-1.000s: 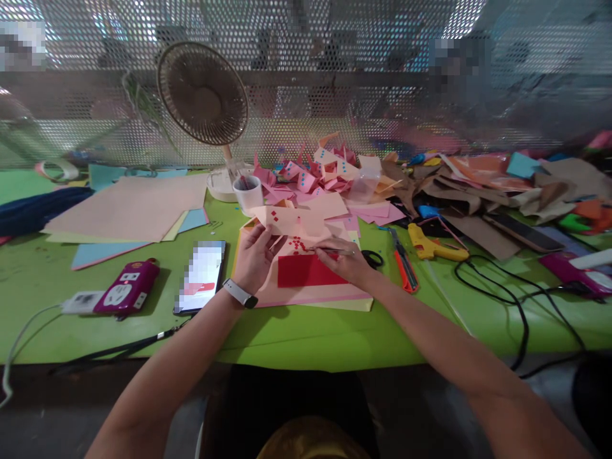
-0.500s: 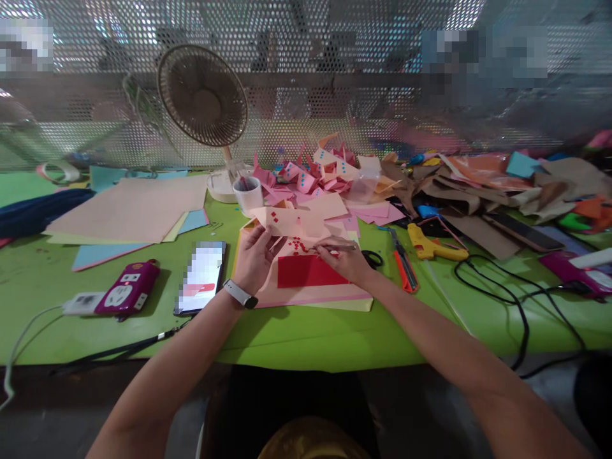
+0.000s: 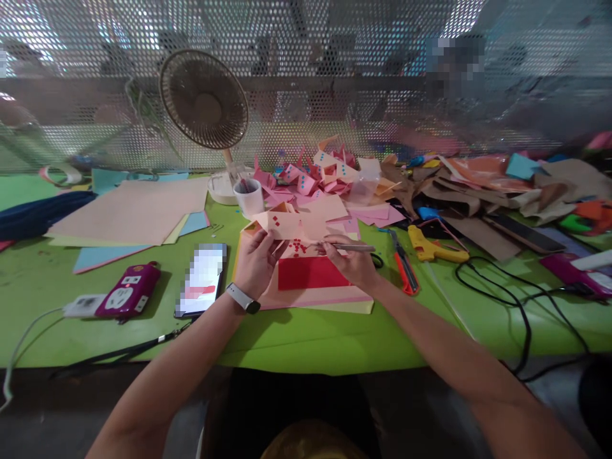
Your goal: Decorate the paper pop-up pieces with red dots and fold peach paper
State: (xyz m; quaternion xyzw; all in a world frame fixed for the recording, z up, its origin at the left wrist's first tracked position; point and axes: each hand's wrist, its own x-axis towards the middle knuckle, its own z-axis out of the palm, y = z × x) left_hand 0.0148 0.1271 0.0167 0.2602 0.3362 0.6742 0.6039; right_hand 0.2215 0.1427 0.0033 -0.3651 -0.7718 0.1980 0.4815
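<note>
My left hand (image 3: 255, 262), with a watch on its wrist, pinches the left end of a folded peach paper piece (image 3: 306, 227). Small red diamonds show near that paper's left end. My right hand (image 3: 354, 262) grips slim silver tweezers (image 3: 356, 247), their tip pointing left over a cluster of tiny red paper bits (image 3: 297, 246). Just below lies a red paper rectangle (image 3: 310, 274), partly under my right hand. Peach sheets (image 3: 287, 299) are stacked beneath it all. Whether the tweezers carry a bit is too small to tell.
Behind are a white cup (image 3: 248, 199), a fan (image 3: 204, 101) and a heap of folded pink paper (image 3: 306, 178). A phone (image 3: 201, 280) and purple power strip (image 3: 128, 293) lie left. Right are black-handled scissors (image 3: 377, 260), a box cutter (image 3: 404, 264), a yellow glue gun (image 3: 435, 245) and cables (image 3: 521, 306).
My right hand has shifted slightly right and down, drawing the tweezers back, flatter, from the red bits. My left hand stays almost in place, still holding the folded peach paper.
</note>
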